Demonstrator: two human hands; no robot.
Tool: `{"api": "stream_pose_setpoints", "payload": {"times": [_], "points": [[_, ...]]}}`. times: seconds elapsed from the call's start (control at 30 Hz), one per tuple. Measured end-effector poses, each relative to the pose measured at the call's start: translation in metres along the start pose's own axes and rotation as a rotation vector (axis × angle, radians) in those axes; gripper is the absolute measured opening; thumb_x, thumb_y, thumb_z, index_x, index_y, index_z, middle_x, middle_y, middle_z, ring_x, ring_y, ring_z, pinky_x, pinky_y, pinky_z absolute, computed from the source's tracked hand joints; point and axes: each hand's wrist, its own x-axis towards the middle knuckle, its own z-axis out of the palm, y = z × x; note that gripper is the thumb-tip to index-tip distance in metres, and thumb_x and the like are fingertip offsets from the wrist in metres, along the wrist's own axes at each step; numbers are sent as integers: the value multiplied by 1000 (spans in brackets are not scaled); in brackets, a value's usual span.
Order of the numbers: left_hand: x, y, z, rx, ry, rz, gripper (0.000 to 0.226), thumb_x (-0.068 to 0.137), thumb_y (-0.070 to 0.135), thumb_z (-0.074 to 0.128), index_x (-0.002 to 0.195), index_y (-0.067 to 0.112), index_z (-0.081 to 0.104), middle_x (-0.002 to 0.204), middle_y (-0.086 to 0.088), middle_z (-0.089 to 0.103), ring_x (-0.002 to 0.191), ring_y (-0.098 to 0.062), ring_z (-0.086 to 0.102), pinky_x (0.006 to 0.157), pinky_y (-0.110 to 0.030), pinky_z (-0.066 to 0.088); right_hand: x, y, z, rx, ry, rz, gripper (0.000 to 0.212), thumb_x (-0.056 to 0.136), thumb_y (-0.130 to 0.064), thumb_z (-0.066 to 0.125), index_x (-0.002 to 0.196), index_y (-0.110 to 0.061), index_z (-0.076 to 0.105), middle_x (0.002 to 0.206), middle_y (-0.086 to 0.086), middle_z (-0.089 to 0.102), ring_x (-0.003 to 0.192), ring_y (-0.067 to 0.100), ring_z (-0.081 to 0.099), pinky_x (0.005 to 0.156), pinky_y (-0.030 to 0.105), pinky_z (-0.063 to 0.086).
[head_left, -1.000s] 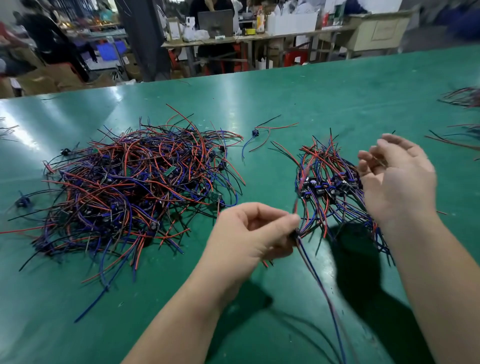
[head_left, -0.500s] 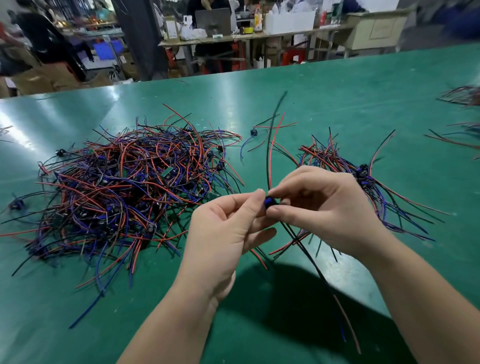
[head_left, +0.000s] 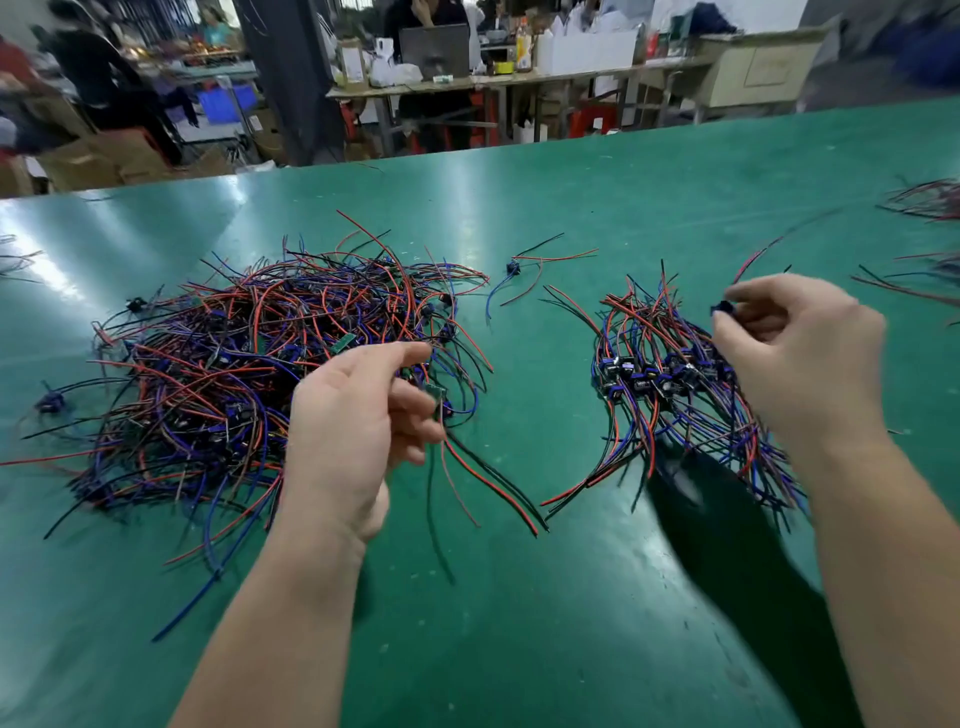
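A big tangled heap of red, blue and black wired parts (head_left: 249, 374) lies on the left of the green table (head_left: 519, 623). On the right lies a neater row of the same parts (head_left: 660, 374). My left hand (head_left: 353, 431) hovers at the heap's right edge and pinches one small wired board (head_left: 437, 395), its red and black leads trailing down over the table. My right hand (head_left: 800, 358) is above the right row, pinching a small dark wired part (head_left: 723, 308) between thumb and fingers; its wires blur up to the right.
One loose wired part (head_left: 514, 267) lies between the two piles, further back. More wire bundles (head_left: 930, 200) sit at the far right edge. Beyond the table are workbenches (head_left: 519, 83) with boxes, and people working.
My hands met over the middle and worked one part together, then parted. The right hand carried that part over the right row; the left went to the heap and picked up another.
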Motion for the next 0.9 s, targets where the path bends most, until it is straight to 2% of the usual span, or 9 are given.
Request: {"api": "stream_pose_setpoints", "payload": {"times": [0.13, 0.2, 0.3, 0.37, 0.43, 0.6, 0.7, 0.8, 0.9], "points": [[8, -23, -9, 916, 113, 309, 29, 84, 39, 59, 67, 17, 62, 57, 3, 63, 60, -21, 62, 59, -26, 46, 0, 11, 10, -236, -325, 69, 9, 75, -9, 72, 84, -10, 73, 81, 10, 69, 80, 26, 61, 76, 28, 45], [6, -34, -6, 1186, 54, 263, 41, 81, 53, 58, 65, 16, 60, 62, 2, 63, 69, -23, 62, 63, -27, 45, -2, 14, 16, -338, -497, 124, 8, 74, -11, 74, 82, -13, 71, 83, 9, 68, 83, 27, 60, 73, 27, 43], [10, -50, -4, 1399, -28, 175, 53, 80, 58, 59, 59, 10, 47, 59, -5, 52, 62, -28, 53, 57, -28, 39, -3, 15, 17, -372, -470, 150, 5, 75, -10, 72, 75, -15, 71, 80, 9, 69, 82, 29, 60, 74, 30, 47], [15, -54, -6, 1406, -65, 161, 54, 84, 51, 60, 56, 10, 37, 57, -11, 49, 60, -30, 50, 56, -30, 41, -3, 15, 16, -356, -421, 173, 11, 75, -9, 71, 69, -18, 69, 76, 8, 68, 79, 29, 60, 71, 29, 46], [17, -55, -8, 1312, -114, 168, 50, 89, 41, 56, 56, 6, 43, 52, -7, 55, 59, -27, 57, 60, -30, 49, -3, 17, 19, -349, -434, 218, 14, 75, -9, 71, 67, -19, 66, 74, 7, 66, 77, 27, 56, 69, 26, 40], [13, -51, 6, 678, -122, 320, 36, 94, 35, 53, 67, 12, 56, 58, 1, 65, 46, -13, 64, 53, -26, 51, -3, 13, 23, -307, -379, 118, 3, 80, -13, 68, 82, -12, 71, 72, 3, 60, 74, 24, 52, 67, 25, 34], [3, -46, 13, 415, -129, 478, 29, 92, 38, 56, 70, 18, 58, 68, 3, 67, 49, -10, 66, 47, -20, 49, -11, -5, 25, 93, -309, 128, 16, 89, -25, 61, 80, -14, 70, 63, -5, 64, 59, 14, 59, 58, 24, 40], [-5, -48, 20, 437, -232, 636, 25, 89, 37, 59, 73, 17, 63, 72, 0, 65, 60, -18, 66, 56, -29, 52, -26, -35, 31, 740, -663, 423, 35, 93, -38, 51, 98, -7, 67, 73, 6, 70, 53, 14, 60, 53, 22, 47], [-13, -55, 28, 587, -434, 850, 24, 88, 30, 61, 74, 11, 67, 79, 6, 58, 74, -17, 60, 67, -29, 49, -40, -49, 38, 1053, -874, 541, 38, 77, -40, 57, 97, -8, 64, 81, 14, 67, 60, 18, 59, 49, 20, 48]]}}
